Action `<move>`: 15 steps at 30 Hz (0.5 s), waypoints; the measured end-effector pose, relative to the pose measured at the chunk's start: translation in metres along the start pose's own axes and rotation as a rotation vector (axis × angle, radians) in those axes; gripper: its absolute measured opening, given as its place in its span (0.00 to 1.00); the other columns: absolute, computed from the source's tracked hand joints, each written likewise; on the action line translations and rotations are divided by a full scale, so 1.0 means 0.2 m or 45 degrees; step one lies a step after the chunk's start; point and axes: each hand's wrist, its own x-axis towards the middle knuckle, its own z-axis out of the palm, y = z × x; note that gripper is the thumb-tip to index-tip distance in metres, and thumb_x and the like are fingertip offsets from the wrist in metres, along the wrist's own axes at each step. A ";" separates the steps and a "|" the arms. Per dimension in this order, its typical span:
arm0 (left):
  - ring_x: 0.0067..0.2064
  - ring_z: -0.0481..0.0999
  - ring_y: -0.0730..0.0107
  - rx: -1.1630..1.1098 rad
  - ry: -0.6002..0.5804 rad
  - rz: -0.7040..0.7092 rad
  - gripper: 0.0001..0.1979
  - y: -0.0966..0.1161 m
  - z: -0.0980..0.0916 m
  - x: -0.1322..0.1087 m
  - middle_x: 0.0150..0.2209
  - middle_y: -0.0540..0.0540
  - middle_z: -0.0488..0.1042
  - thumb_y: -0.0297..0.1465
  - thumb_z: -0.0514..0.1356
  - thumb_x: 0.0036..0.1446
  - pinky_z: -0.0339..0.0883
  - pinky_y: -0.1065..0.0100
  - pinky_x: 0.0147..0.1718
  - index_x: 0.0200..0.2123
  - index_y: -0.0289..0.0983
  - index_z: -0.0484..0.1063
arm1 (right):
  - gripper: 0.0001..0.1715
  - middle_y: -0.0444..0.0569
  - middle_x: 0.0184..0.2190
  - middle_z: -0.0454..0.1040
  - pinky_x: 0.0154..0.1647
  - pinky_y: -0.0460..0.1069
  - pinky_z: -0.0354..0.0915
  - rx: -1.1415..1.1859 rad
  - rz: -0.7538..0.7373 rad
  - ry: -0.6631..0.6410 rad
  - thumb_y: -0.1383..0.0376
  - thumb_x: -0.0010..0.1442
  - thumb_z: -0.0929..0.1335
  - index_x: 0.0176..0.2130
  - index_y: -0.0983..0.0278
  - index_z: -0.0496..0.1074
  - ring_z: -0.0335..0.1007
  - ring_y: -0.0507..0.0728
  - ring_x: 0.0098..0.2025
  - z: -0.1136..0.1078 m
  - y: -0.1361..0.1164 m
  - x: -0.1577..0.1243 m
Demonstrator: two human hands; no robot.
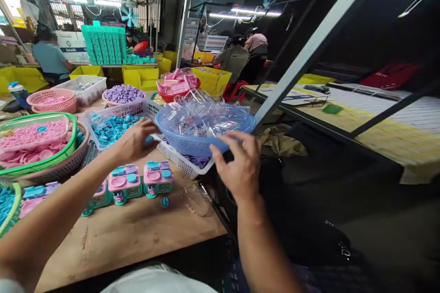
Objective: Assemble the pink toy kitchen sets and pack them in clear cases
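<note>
A round blue plastic basket (192,144) heaped with clear plastic pieces (202,114) sits over a white crate (185,167) holding dark purple pieces. My left hand (135,139) is beside the basket's left side, its fingers loosely bent and apart. At the front right of the rim is my right hand (240,165), thumb and fingers spread; whether the fingertips touch the basket I cannot tell. Below stand several pink and teal toy kitchen units (158,178) in a row. A small blue round piece (165,202) and a clear plastic piece (197,201) lie on the wooden table (137,247).
Left of my hands are a clear bin of blue parts (113,130), a green-rimmed basket (74,137) with pink parts, and a basket of purple parts (124,94). A metal post (309,55) slants past on the right. Other people sit working at the back.
</note>
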 end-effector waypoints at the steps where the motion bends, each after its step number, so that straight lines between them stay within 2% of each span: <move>1: 0.50 0.75 0.58 0.006 0.023 -0.085 0.15 -0.01 0.02 0.16 0.49 0.38 0.76 0.34 0.57 0.64 0.69 0.59 0.51 0.50 0.33 0.75 | 0.16 0.57 0.48 0.72 0.56 0.61 0.64 -0.026 0.010 -0.029 0.56 0.67 0.67 0.49 0.61 0.75 0.68 0.64 0.53 0.02 0.07 0.13; 4: 0.51 0.76 0.53 0.050 -0.077 -0.426 0.24 -0.05 0.10 0.54 0.51 0.34 0.76 0.39 0.63 0.61 0.70 0.58 0.51 0.55 0.28 0.71 | 0.24 0.61 0.50 0.72 0.58 0.63 0.61 -0.126 0.108 -0.249 0.53 0.66 0.67 0.54 0.65 0.72 0.66 0.67 0.55 0.18 0.23 0.50; 7: 0.53 0.76 0.50 0.038 -0.203 -0.574 0.26 -0.09 0.19 0.72 0.51 0.33 0.77 0.42 0.65 0.59 0.69 0.59 0.52 0.53 0.28 0.72 | 0.33 0.68 0.53 0.70 0.56 0.64 0.61 -0.240 0.314 -0.582 0.51 0.61 0.71 0.57 0.71 0.69 0.65 0.71 0.57 0.40 0.29 0.75; 9: 0.52 0.77 0.51 -0.048 -0.236 -0.592 0.25 -0.11 0.22 0.75 0.48 0.34 0.78 0.44 0.66 0.57 0.69 0.60 0.51 0.50 0.30 0.75 | 0.42 0.71 0.57 0.68 0.57 0.64 0.61 -0.246 0.385 -0.769 0.49 0.57 0.74 0.60 0.71 0.67 0.65 0.73 0.58 0.51 0.26 0.84; 11: 0.50 0.77 0.53 -0.111 -0.221 -0.599 0.25 -0.12 0.24 0.74 0.47 0.36 0.79 0.45 0.67 0.56 0.70 0.62 0.49 0.47 0.31 0.76 | 0.47 0.72 0.59 0.67 0.57 0.65 0.61 -0.228 0.375 -0.891 0.50 0.52 0.77 0.62 0.70 0.65 0.64 0.74 0.60 0.56 0.21 0.88; 15: 0.42 0.77 0.61 -0.193 -0.104 -0.652 0.27 -0.14 0.25 0.67 0.40 0.41 0.79 0.48 0.70 0.50 0.68 0.68 0.41 0.44 0.32 0.77 | 0.40 0.72 0.61 0.67 0.61 0.69 0.58 -0.275 0.332 -0.921 0.55 0.51 0.79 0.57 0.71 0.71 0.58 0.77 0.66 0.56 0.11 0.88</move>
